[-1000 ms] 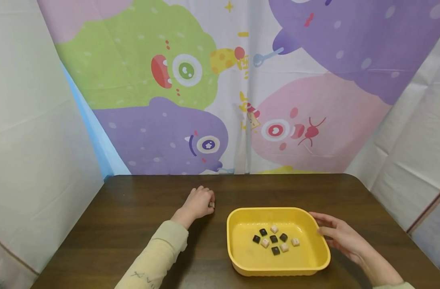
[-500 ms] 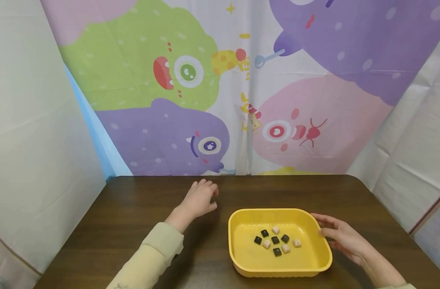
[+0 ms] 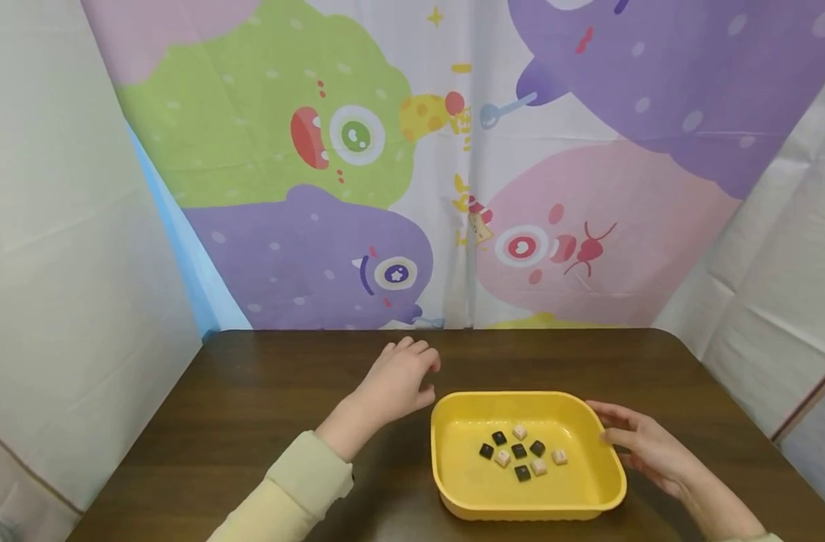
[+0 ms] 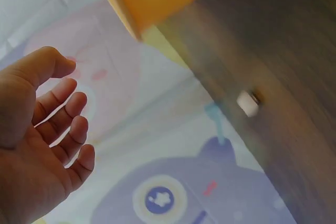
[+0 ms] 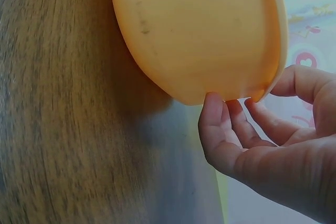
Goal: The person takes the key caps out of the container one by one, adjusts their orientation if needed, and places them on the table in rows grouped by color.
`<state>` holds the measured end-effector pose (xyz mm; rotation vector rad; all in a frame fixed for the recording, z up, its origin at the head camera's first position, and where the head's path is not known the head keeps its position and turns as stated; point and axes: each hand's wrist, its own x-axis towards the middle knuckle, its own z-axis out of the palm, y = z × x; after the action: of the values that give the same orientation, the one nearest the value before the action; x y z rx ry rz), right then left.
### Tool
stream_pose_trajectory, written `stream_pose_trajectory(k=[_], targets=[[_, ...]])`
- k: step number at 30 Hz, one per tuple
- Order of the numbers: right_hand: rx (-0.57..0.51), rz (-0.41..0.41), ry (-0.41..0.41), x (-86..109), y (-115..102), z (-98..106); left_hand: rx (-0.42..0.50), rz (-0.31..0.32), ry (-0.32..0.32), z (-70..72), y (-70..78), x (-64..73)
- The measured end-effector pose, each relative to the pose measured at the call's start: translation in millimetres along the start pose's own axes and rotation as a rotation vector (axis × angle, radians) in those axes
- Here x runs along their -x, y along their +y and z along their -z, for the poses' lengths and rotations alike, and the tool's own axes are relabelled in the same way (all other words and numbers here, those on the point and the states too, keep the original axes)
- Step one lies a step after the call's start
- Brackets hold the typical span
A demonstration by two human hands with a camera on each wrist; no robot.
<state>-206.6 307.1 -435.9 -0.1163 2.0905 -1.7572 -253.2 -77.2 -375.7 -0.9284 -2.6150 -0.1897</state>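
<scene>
My left hand (image 3: 397, 380) hovers over the table just left of the yellow plastic tray (image 3: 529, 508), fingers loosely bent and holding nothing. In the left wrist view its palm (image 4: 31, 171) is bare. Beyond it a small pale keycap (image 4: 248, 103) lies blurred on the table; in the head view it is hidden. Several black and cream keycaps, such as a black keycap (image 3: 519, 451) and a cream keycap (image 3: 559, 456), lie scattered inside the tray. At the tray's right end my right hand (image 3: 656, 449) holds the rim, thumb on the edge and fingers outside against the wall.
The dark brown wooden table (image 3: 263, 391) extends to a back edge against a cartoon-printed curtain (image 3: 304, 256). Pale cloth (image 3: 80, 226) hangs at the left side, and more pale cloth (image 3: 771, 248) at the right.
My left hand, earlier at a small pale keycap on the table, has let it go, lifted and moved right toward the tray. The right hand stays at the tray's rim.
</scene>
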Motion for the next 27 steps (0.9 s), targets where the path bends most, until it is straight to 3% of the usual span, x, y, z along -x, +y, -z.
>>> stream_pose_trajectory(k=[6,11,19,27], targets=[[0.000,-0.014,0.000,0.1,0.6,0.7,0.020,-0.048,-0.027,1.6,30.2,-2.7],[0.001,-0.014,0.004,-1.2,0.4,0.1,0.021,-0.098,-0.044,-6.0,48.3,-6.8],[0.003,-0.011,0.013,-1.1,-0.1,0.3,0.060,-0.148,-0.096,-26.7,65.7,-12.1],[-0.003,0.001,0.002,-0.9,-0.1,0.7,0.111,-0.193,-0.182,-52.5,73.9,-16.6]])
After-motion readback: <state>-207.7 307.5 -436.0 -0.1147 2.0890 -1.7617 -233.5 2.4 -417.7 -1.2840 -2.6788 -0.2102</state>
